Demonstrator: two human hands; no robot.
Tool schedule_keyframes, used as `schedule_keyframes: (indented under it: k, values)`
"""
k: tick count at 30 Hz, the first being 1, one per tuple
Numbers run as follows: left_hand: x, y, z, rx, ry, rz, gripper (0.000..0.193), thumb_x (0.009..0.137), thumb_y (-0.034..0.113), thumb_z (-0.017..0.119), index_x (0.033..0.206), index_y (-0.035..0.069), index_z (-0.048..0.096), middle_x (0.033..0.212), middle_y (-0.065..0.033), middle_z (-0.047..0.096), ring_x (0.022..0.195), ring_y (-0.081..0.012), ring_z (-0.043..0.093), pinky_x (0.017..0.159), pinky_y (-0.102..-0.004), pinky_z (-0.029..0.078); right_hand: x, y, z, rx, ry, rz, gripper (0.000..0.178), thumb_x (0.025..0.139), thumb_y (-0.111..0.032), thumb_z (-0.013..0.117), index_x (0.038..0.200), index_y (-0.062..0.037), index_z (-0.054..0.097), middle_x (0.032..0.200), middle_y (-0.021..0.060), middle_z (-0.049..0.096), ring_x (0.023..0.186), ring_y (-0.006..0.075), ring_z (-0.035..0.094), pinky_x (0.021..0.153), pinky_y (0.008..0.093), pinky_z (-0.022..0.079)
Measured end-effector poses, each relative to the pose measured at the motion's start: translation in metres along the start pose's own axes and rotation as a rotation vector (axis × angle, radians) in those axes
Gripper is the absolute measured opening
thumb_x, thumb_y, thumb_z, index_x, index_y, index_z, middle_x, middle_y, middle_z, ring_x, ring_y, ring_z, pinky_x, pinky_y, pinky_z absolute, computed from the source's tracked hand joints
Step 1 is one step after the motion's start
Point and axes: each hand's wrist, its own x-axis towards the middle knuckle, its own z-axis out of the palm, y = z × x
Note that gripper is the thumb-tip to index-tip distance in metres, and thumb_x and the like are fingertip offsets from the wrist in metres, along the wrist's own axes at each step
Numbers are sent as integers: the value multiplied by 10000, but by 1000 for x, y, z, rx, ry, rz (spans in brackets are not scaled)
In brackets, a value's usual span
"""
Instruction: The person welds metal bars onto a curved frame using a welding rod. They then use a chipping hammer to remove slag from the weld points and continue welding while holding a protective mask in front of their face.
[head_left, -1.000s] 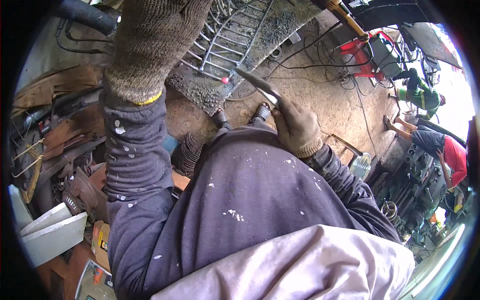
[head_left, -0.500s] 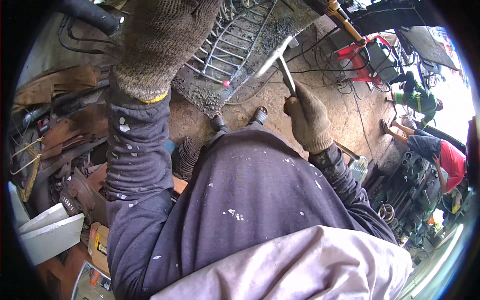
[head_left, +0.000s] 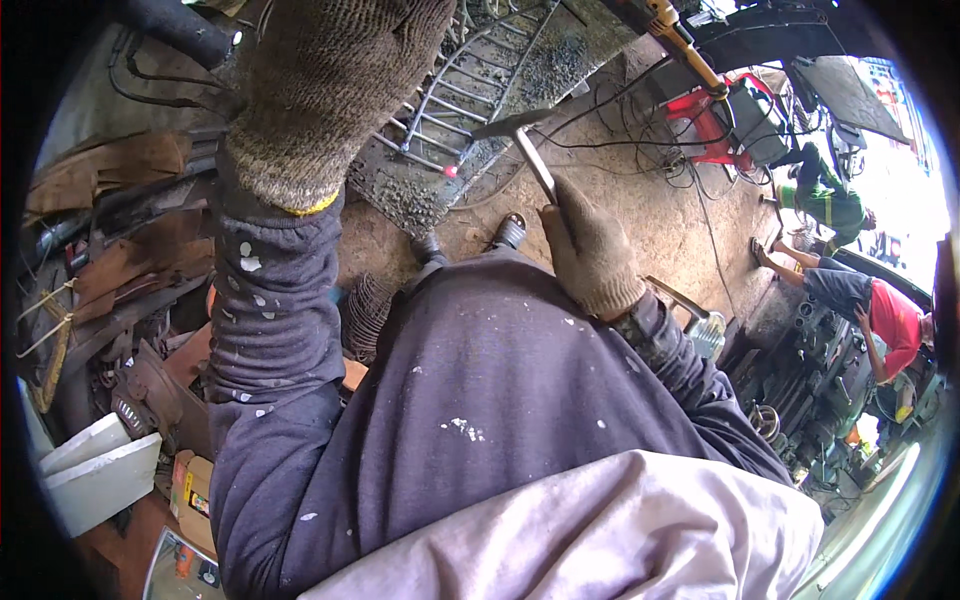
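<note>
Both of my hands wear brown knitted work gloves. My right hand [head_left: 597, 255] is closed round the metal handle of a chipping hammer [head_left: 535, 160]. Its long, pointed head lies over the corner of a grid of welded rods [head_left: 470, 90], though I cannot tell whether it touches. The grid, red at its near end, rests on a grit-strewn metal work table [head_left: 395, 195]. My left hand [head_left: 345, 90] looms large at the upper left, beside the grid. Its fingers run out of the picture at the top, so what they hold is hidden.
An orange-and-black power tool [head_left: 685, 45] lies at the upper right, near a red plastic chair [head_left: 715, 130] and loose cables. Two people are farther right, one in a red shirt [head_left: 895, 320]. Scrap metal [head_left: 140, 390] and white boards [head_left: 105, 475] fill the left side.
My right hand has moved left with the chipping hammer, and its head has swung from beside the table to over the grid's corner. My left hand has barely shifted.
</note>
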Motion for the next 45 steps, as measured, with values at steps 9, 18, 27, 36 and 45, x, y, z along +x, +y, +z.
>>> schedule_keyframes:
  k: [9, 18, 27, 36, 45]
  values:
    - [-4, -3, -3, 6, 0, -14, 304, 877, 10, 562, 1154, 15, 689, 1111, -172, 715, 1043, -337, 684, 917, -401, 542, -1, -4, -3, -51, 0, -7, 458, 979, -209, 556, 1415, -92, 483, 835, 229, 662, 767, 409, 675, 653, 490, 525]
    - [-4, -3, -4, 16, -5, -32, 296, 882, 12, 559, 1149, 8, 687, 1105, -178, 714, 1038, -339, 685, 914, -402, 542, -2, -6, -2, -34, 40, -4, 468, 971, -219, 569, 1415, -93, 485, 936, 240, 676, 821, 400, 690, 687, 475, 551]
    - [-4, -1, -4, 12, -9, -46, 288, 886, 14, 556, 1144, 2, 685, 1099, -184, 714, 1033, -342, 685, 912, -403, 541, -2, 4, 3, -112, -41, 9, 482, 963, -191, 572, 1425, -94, 472, 880, 226, 675, 801, 409, 681, 676, 482, 534]
    - [-4, -2, -1, 17, -4, -84, 278, 889, 12, 556, 1137, -13, 680, 1089, -195, 712, 1028, -344, 687, 904, -403, 541, -11, -5, -8, 15, 46, -142, 480, 958, -182, 574, 1425, -113, 491, 945, 239, 688, 817, 405, 695, 710, 464, 561]
    - [-4, -3, -4, -54, 0, -39, 298, 864, -19, 557, 1134, -23, 683, 1087, -195, 716, 1011, -331, 696, 869, -379, 551, -10, 5, 6, -107, -45, -100, 476, 958, -226, 589, 1414, -126, 494, 872, 206, 684, 751, 395, 688, 636, 473, 549]
